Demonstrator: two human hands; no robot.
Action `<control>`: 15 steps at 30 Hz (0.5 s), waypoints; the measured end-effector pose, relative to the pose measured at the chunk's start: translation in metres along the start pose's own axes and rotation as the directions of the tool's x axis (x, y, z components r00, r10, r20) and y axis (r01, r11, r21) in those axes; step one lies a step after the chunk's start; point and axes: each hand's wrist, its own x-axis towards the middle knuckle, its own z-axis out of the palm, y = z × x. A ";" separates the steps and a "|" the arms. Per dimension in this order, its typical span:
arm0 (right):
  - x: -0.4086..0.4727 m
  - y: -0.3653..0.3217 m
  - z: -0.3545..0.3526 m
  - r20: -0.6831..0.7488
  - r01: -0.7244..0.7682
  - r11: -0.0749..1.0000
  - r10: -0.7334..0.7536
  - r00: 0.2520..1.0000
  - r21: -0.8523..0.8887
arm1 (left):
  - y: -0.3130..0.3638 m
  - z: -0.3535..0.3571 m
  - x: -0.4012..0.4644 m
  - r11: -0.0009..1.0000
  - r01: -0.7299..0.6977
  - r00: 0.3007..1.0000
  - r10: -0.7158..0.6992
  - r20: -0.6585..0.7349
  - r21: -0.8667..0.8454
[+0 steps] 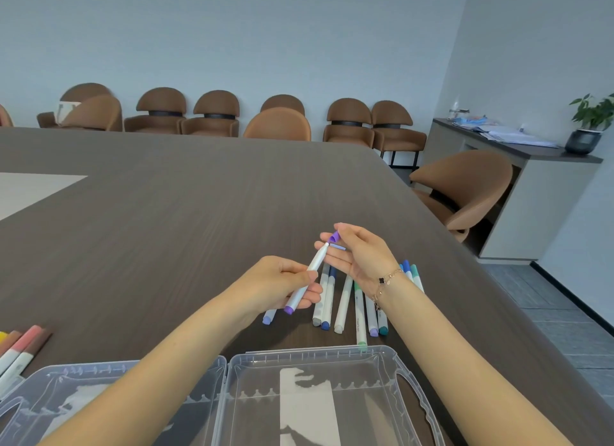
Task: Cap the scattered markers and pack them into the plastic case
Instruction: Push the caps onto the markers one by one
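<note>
The left hand [282,279] grips a white-barrelled purple marker [307,279] at mid-barrel, fingers curled round it. The marker is tilted, its purple end cap toward 7 o'clock and its uncapped tip toward 1 o'clock. The right hand [357,256] pinches a purple cap [334,237] between thumb and fingertip, just beside the marker tip; whether cap and tip touch cannot be determined. A bracelet [385,281] sits on the right wrist.

Below both hands, a loose group of markers [342,304] lies on the dark wood-grain bench [166,213], extending toward 4 o'clock under the right wrist. Colours visible include blue, green, teal and lilac.

At 6 o'clock, the clear plastic case [309,395] lies open at the near bench edge, with its hinged lid [66,395] laid flat toward 8 o'clock. At 9 o'clock of the case, a second group of markers [20,349] in pink, brown and yellow lies at the frame edge.

At 12 o'clock, brown chairs [216,113] line the wall. At 2 o'clock, a sideboard carries a potted plant [589,123].
</note>
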 end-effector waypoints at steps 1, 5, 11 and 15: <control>0.000 0.001 0.000 0.003 0.015 0.999 -0.014 1.000 -0.037 | -0.001 0.001 0.001 1.000 0.003 1.000 -0.003 -0.003 -0.003; -0.002 0.003 0.003 0.055 0.080 0.965 -0.069 0.996 -0.251 | -0.003 0.003 0.002 1.000 -0.004 1.000 0.004 -0.021 -0.029; -0.004 0.002 0.008 0.105 0.201 0.896 -0.174 0.979 -0.395 | -0.005 0.006 0.001 0.984 0.017 1.000 -0.020 -0.016 -0.177; -0.001 0.004 0.007 0.127 0.249 0.861 -0.215 0.968 -0.444 | 0.001 0.006 -0.001 0.917 0.074 0.997 -0.056 0.056 -0.392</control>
